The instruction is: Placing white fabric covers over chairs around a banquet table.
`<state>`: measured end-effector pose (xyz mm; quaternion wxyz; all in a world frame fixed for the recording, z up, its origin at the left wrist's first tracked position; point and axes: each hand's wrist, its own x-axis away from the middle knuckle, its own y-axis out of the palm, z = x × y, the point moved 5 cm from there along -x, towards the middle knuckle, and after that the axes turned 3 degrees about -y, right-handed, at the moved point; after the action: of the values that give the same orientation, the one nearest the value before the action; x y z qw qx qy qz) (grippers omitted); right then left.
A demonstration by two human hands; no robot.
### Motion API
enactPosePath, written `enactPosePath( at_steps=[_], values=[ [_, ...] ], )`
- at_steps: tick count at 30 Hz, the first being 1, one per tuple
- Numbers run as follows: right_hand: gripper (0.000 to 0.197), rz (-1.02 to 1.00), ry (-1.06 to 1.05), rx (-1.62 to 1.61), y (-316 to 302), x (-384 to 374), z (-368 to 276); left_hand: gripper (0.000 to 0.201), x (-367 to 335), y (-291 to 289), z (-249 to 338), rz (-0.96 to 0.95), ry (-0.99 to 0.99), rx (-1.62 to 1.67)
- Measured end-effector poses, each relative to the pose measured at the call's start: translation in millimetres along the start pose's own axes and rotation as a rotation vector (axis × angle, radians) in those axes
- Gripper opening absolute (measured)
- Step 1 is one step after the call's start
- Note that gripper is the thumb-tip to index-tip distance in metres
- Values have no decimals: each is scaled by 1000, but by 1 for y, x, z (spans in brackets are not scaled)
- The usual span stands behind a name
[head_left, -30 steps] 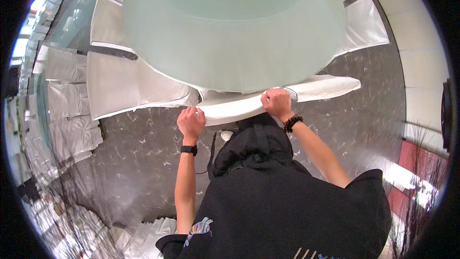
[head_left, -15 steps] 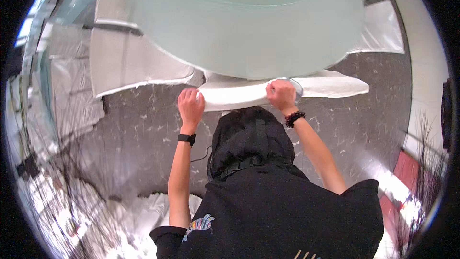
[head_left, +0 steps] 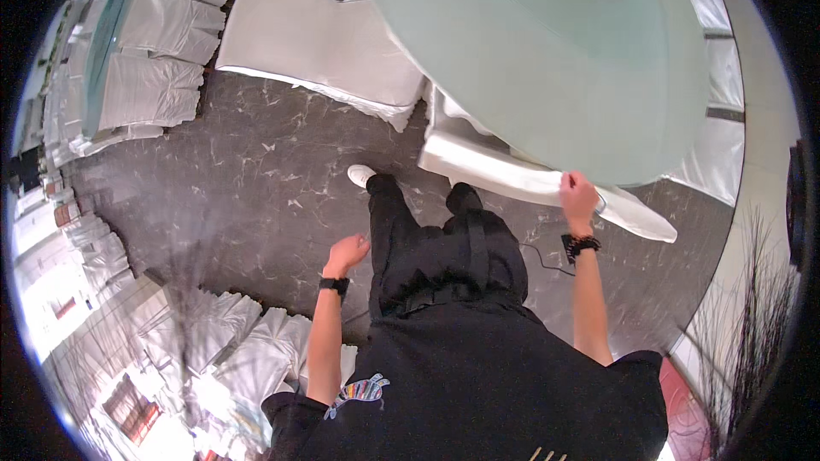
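My right hand is closed over the top edge of a chair back in a white cloth cover. A pale greyish bit shows at the side of this hand, too small to name. Away from the chair, my left hand hangs beside my left leg, fingers loosely bent and nothing visible in them. The chair stands at the near rim of a large round table with a pale green glass top, which hides part of its seat.
Another white-covered chair stands left of the table, and more line its right side. Further left is another table with covered chairs. White-covered chairs fill the lower left. Dark twigs rise at the right by the wall.
My left hand has let go of the chair back and dropped to my side. My right hand stays on it. The view has turned left, and my legs now show.
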<state>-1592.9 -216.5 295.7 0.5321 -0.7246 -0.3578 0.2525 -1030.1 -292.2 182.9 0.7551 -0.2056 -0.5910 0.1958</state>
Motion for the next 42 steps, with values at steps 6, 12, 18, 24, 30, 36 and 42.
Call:
enactPosePath(
  at_steps=[6,12,18,24,30,36,42],
  values=[
    [43,-214,123,-131,29,-7,-74,37,21,-10,-129,214,-123,359],
    [42,-465,47,-310,83,7,-266,37,26,-68,-217,240,-247,411],
    [42,-459,-141,-376,111,-5,-434,38,-13,-167,-248,247,-99,347],
    [49,-540,-315,-370,155,-47,-595,37,-56,-293,-248,388,137,361],
    [79,-221,-345,-490,235,-108,-718,37,-81,-412,-281,293,170,474],
    [82,-459,-57,-508,262,-125,-766,36,-124,-523,-345,176,82,397],
    [81,-393,25,-474,251,-129,-762,32,-231,-661,-283,96,368,55]
  ],
)
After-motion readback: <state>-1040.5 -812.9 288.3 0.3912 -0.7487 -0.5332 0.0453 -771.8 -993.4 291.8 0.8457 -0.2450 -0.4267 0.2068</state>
